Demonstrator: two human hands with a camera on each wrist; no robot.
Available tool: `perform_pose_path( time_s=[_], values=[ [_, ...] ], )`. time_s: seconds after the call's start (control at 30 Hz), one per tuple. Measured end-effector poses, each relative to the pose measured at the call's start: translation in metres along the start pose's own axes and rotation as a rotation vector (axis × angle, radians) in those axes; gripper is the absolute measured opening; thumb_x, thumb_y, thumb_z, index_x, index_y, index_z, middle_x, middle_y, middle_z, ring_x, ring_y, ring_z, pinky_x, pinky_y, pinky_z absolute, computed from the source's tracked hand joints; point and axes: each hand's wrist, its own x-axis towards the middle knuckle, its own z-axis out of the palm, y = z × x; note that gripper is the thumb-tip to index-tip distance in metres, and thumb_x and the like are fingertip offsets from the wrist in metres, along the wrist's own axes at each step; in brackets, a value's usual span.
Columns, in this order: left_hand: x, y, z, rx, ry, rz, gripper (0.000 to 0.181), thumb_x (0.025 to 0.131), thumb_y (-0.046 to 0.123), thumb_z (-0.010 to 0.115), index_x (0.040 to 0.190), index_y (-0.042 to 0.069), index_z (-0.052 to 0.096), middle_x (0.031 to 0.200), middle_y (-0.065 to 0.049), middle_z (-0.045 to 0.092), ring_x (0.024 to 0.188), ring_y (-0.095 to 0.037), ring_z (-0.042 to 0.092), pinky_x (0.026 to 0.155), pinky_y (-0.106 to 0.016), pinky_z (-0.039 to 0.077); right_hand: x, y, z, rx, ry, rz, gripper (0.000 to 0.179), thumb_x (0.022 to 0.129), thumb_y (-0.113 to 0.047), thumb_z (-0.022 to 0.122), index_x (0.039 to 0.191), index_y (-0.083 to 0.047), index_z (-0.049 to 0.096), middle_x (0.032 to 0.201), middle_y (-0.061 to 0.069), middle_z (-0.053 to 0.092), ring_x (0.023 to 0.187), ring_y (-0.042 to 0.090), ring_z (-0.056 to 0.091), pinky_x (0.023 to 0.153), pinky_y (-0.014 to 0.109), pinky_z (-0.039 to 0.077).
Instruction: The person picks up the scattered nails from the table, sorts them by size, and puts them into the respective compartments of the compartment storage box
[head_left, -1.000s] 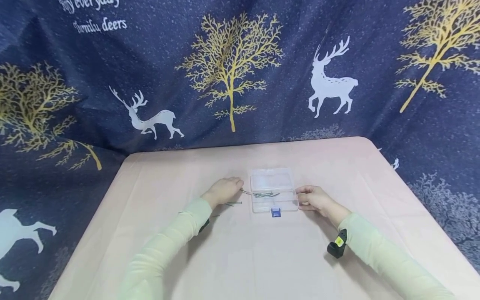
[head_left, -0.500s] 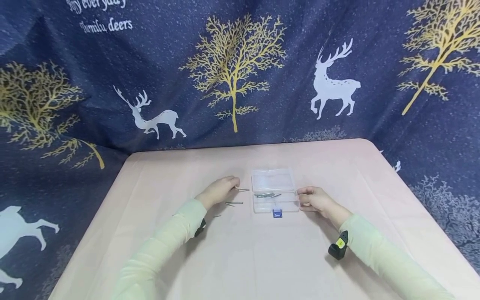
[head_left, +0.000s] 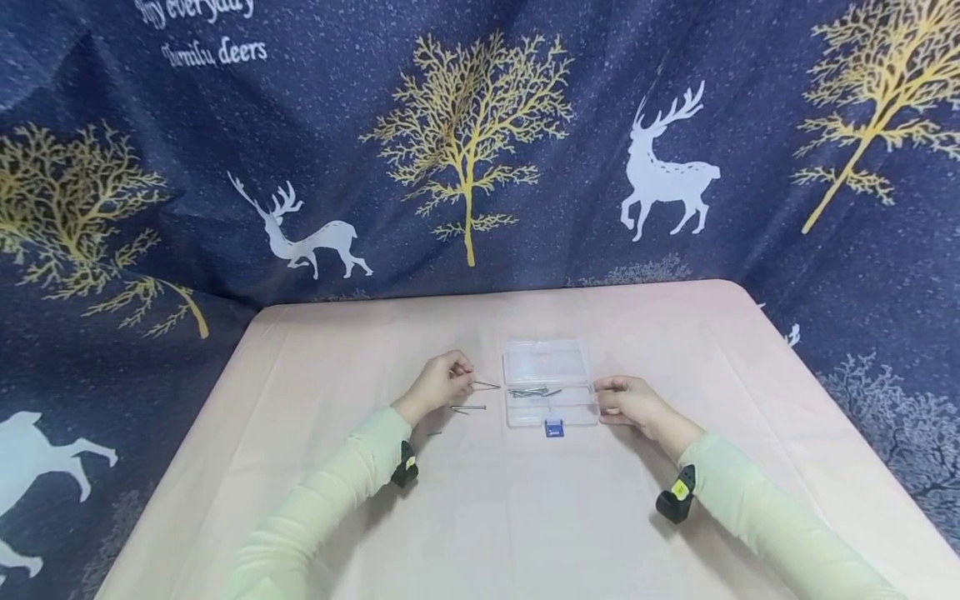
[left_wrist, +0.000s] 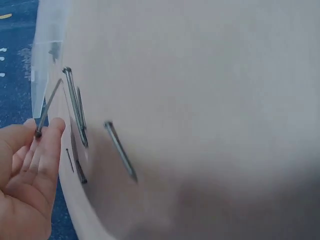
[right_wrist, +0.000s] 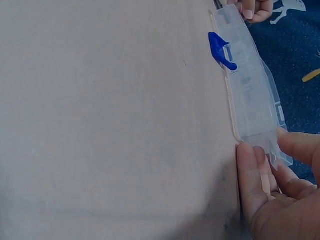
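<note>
My left hand (head_left: pixel 437 387) pinches a nail (head_left: pixel 487 385) near its head between thumb and fingers, with the point toward the box. The clear plastic storage box (head_left: pixel 577 414) lies with its lid (head_left: pixel 545 363) folded back. Several nails (head_left: pixel 529 392) lie in its rear compartment. My right hand (head_left: pixel 637 406) holds the box's right end, thumb and fingers spread across that side wall. In the left wrist view, loose nails (left_wrist: pixel 120 151) lie on the table beside my left hand, some longer than others.
A blue latch (head_left: pixel 554 428) sticks out from the box's front edge. The pale pink tabletop (head_left: pixel 517 517) extends around both arms. Behind its far edge hangs a dark blue cloth (head_left: pixel 555 250) printed with deer and trees.
My left hand has drawn slightly left, away from the box, and turned so the nail shows more of its length between hand and box. My right hand stays at the box's end.
</note>
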Motion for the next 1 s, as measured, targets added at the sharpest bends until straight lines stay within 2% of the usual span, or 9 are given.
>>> perform_pose_path(
  time_s=[0.03,0.13,0.23,0.27,0.33,0.57,0.77,1.0],
  values=[
    [-0.002,0.005,-0.001,-0.046,0.001,-0.019,0.008,0.089,-0.005,0.057,0.096,-0.009,0.056,0.087,-0.022,0.063,0.08,-0.033,0.068,0.072,-0.031,0.059,0.0,0.0,0.0,0.0,0.0,0.0,0.048,0.091,-0.003,0.053,0.131,0.018,0.037,0.118,0.029,0.055,0.086,0.011,0.063,0.081,0.03,0.058],
    [-0.003,0.002,0.002,-0.166,0.021,-0.082,0.01,0.089,-0.007,0.056,0.097,-0.011,0.055,0.087,-0.025,0.063,0.077,-0.035,0.069,0.07,-0.031,0.06,0.001,0.001,0.001,-0.001,0.006,0.006,0.048,0.091,-0.003,0.053,0.131,0.018,0.037,0.117,0.028,0.055,0.087,0.012,0.063,0.081,0.031,0.058],
    [-0.003,0.001,0.005,-0.22,0.062,-0.147,0.009,0.088,-0.008,0.057,0.097,-0.011,0.055,0.085,-0.023,0.063,0.075,-0.031,0.07,0.07,-0.03,0.06,0.002,0.001,0.0,-0.002,0.007,0.006,0.048,0.091,-0.003,0.052,0.132,0.018,0.037,0.116,0.027,0.056,0.087,0.012,0.063,0.081,0.031,0.057],
    [-0.001,-0.003,0.008,-0.233,0.085,-0.166,0.008,0.088,-0.007,0.058,0.096,-0.009,0.056,0.083,-0.019,0.064,0.073,-0.026,0.07,0.069,-0.027,0.059,0.002,0.001,0.001,0.0,0.008,0.005,0.047,0.092,-0.003,0.052,0.131,0.018,0.037,0.116,0.027,0.056,0.087,0.012,0.063,0.082,0.031,0.057],
    [-0.002,-0.001,0.009,-0.255,0.119,-0.198,0.008,0.087,-0.008,0.058,0.095,-0.009,0.056,0.082,-0.017,0.063,0.072,-0.023,0.07,0.069,-0.026,0.059,0.001,0.001,0.001,0.01,0.009,0.001,0.047,0.091,-0.003,0.052,0.131,0.018,0.037,0.114,0.026,0.057,0.086,0.011,0.063,0.081,0.03,0.058],
    [-0.001,0.008,0.009,-0.337,0.196,-0.237,0.009,0.086,-0.009,0.057,0.095,-0.01,0.055,0.085,-0.019,0.064,0.072,-0.019,0.069,0.07,-0.026,0.059,0.001,0.0,0.001,0.032,0.017,0.002,0.048,0.091,-0.002,0.052,0.131,0.019,0.036,0.108,0.019,0.059,0.081,0.009,0.063,0.077,0.028,0.058],
    [0.004,0.012,0.009,-0.471,0.237,-0.266,0.011,0.088,-0.008,0.057,0.098,-0.01,0.055,0.086,-0.017,0.065,0.071,-0.012,0.068,0.073,-0.025,0.058,0.001,-0.001,0.001,0.02,0.023,0.008,0.048,0.091,-0.002,0.052,0.132,0.018,0.036,0.111,0.021,0.057,0.082,0.009,0.061,0.078,0.028,0.058],
    [0.009,0.024,0.013,-0.579,0.256,-0.242,0.013,0.088,-0.009,0.056,0.099,-0.013,0.053,0.083,-0.013,0.064,0.071,-0.012,0.068,0.074,-0.026,0.058,0.001,0.002,0.002,0.051,0.022,-0.001,0.05,0.091,-0.001,0.053,0.133,0.018,0.034,0.106,0.017,0.06,0.08,0.008,0.062,0.077,0.027,0.058]
  ],
)
